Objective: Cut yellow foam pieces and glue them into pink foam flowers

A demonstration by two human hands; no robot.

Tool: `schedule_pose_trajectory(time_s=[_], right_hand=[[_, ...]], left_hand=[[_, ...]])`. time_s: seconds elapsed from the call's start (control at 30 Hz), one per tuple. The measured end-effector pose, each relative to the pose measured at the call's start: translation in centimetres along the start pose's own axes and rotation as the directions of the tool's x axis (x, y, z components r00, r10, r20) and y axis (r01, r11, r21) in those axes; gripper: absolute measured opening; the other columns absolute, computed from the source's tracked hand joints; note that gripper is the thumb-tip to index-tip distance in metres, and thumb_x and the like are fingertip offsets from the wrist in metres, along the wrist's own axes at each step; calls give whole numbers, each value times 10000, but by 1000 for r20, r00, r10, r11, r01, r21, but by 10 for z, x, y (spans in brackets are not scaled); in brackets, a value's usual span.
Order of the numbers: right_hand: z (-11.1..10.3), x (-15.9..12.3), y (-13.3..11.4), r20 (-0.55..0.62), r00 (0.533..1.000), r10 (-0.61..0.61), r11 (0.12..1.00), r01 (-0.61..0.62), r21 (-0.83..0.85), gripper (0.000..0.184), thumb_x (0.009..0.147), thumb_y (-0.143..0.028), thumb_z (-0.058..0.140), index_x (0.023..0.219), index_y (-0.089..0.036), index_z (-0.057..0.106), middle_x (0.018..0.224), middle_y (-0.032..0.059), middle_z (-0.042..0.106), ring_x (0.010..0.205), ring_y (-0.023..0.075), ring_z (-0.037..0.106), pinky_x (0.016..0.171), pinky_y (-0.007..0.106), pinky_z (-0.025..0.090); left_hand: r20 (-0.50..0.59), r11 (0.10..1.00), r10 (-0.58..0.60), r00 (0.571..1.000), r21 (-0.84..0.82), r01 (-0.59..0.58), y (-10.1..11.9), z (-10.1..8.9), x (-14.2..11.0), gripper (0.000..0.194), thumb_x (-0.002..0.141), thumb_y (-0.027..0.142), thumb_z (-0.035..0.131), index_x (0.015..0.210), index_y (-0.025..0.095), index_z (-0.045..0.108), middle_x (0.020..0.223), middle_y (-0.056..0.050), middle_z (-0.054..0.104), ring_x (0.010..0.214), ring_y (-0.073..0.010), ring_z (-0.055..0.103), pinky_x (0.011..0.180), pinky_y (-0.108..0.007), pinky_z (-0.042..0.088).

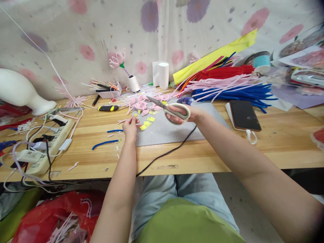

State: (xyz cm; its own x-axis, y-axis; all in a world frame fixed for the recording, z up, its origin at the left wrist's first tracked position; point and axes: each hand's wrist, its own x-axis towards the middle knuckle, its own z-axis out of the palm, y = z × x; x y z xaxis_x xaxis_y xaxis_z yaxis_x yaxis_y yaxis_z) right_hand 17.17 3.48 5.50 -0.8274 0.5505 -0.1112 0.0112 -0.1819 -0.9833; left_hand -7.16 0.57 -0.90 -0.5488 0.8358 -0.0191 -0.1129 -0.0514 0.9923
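My right hand is closed round the handles of a pair of scissors, whose grey blades point left above the mat. My left hand is pinched at the left edge of the grey cutting mat. A small yellow piece shows at its fingertips. Several cut yellow pieces lie on the mat just right of that hand. Behind them is a loose heap of pink fuzzy petal shapes. Two blue pipe cleaners rest on the wood left of my left hand.
Bundles of blue pipe cleaners and red ones fill the back right, near a phone on a stand. A utility knife lies back left. A power strip with tangled cables occupies the left. A black cable crosses the front.
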Motion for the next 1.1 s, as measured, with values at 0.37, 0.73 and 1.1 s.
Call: schedule_pose_trajectory(time_s=[0.37,0.73,1.1], right_hand=[[-5,-8,49,-583,777,-236,721,-262,-642,422,716,-585,591,739,-163,604,605,3,548,565,114,480,507,227,326],[-10,-2,66,-689,690,-221,875,-172,-453,408,727,-592,542,755,-186,556,581,-7,551,511,121,489,480,231,346],[-15,0,71,-698,697,-162,933,-121,-338,410,718,-611,539,772,-206,506,601,-19,539,454,95,480,426,222,358]], left_hand=[[595,307,434,676,608,-732,-5,19,-20,227,850,305,495,852,242,714,920,-89,616,995,-242,489,913,-377,338],[764,65,324,558,570,-819,-11,12,-22,290,782,386,595,1035,271,679,1036,-98,603,1045,-269,449,957,-439,263],[337,488,362,869,726,-485,4,7,9,205,799,265,544,935,213,688,965,-71,639,944,-206,554,910,-362,352]])
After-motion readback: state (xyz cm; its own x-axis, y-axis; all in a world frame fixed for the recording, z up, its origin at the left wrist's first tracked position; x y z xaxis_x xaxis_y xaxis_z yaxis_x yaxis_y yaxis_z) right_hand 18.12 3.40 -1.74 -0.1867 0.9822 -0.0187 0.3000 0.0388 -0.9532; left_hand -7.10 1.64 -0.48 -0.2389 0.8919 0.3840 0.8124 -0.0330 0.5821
